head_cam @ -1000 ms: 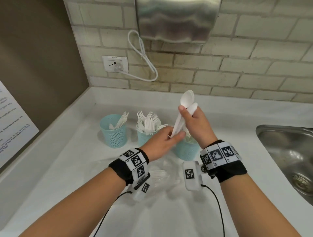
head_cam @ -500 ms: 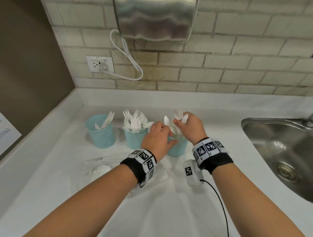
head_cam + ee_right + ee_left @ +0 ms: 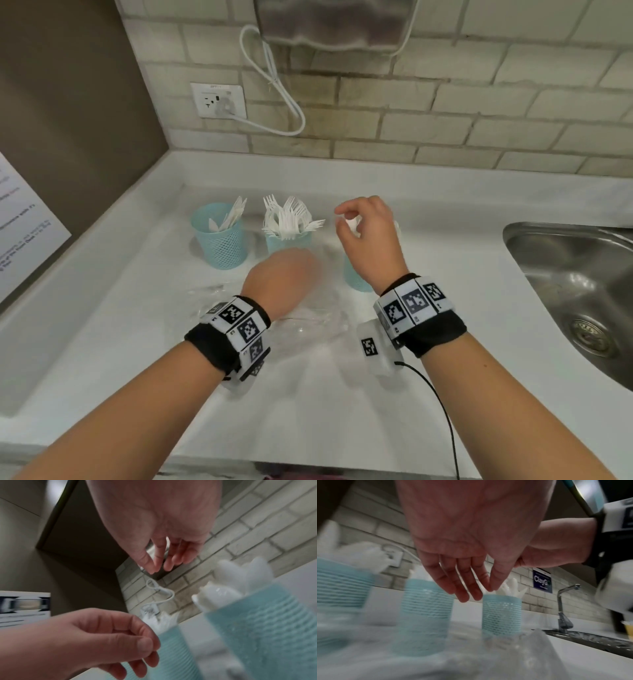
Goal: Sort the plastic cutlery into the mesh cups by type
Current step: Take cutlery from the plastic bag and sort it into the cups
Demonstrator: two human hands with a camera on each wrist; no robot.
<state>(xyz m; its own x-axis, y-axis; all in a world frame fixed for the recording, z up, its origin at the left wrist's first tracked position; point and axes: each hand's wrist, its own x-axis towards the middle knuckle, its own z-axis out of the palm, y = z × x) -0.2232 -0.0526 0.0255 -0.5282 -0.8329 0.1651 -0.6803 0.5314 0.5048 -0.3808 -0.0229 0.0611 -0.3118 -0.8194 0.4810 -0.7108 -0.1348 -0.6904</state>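
Three teal mesh cups stand in a row on the white counter. The left cup (image 3: 219, 240) holds knives, the middle cup (image 3: 289, 241) forks (image 3: 291, 219). My right hand mostly hides the right cup (image 3: 356, 279), which holds spoons (image 3: 223, 592). That right hand (image 3: 346, 217) hovers just above this cup with fingers loosely bent and nothing in it, as the right wrist view (image 3: 159, 568) confirms. My left hand (image 3: 291, 267), blurred, sits lower in front of the fork cup. Its fingers (image 3: 464, 597) hang relaxed and hold nothing.
A crumpled clear plastic bag (image 3: 308, 322) lies on the counter under my left hand. A steel sink (image 3: 575, 274) with a tap (image 3: 563, 608) lies to the right. A socket (image 3: 219, 101) with a white cord and a metal wall unit (image 3: 329, 24) are on the brick wall.
My right hand lowered the spoons into the right cup, let them go and lifted off. My left hand left the cup and drew back toward the plastic bag.
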